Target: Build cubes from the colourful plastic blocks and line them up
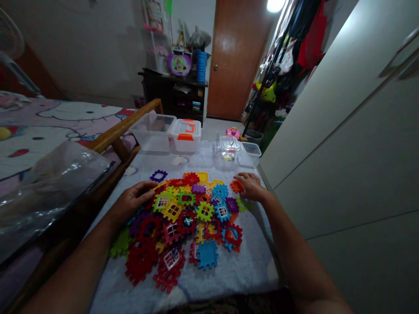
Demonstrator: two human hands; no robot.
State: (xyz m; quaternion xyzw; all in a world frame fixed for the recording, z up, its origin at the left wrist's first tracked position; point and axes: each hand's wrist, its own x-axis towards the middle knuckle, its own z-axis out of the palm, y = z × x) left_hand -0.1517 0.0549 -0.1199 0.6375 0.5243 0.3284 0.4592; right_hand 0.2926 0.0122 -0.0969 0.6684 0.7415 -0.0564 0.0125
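Observation:
A heap of colourful plastic interlocking tiles (186,218) lies on a pale cloth-covered table (238,270): red, blue, green, yellow, purple and orange squares with toothed edges. My left hand (132,201) rests on the left edge of the heap, fingers curled over the tiles near a yellow-green one. My right hand (250,185) lies at the heap's right edge, fingers bent over an orange tile (236,186). A single purple tile (159,175) lies apart behind the heap.
Clear plastic boxes stand at the table's far end: an open tub (152,131), a box with an orange handle (186,134), smaller containers (229,148). A bed (49,126) with a wooden rail is left, white wardrobe doors (343,131) right, a dark shelf (176,96) and door (238,56) behind.

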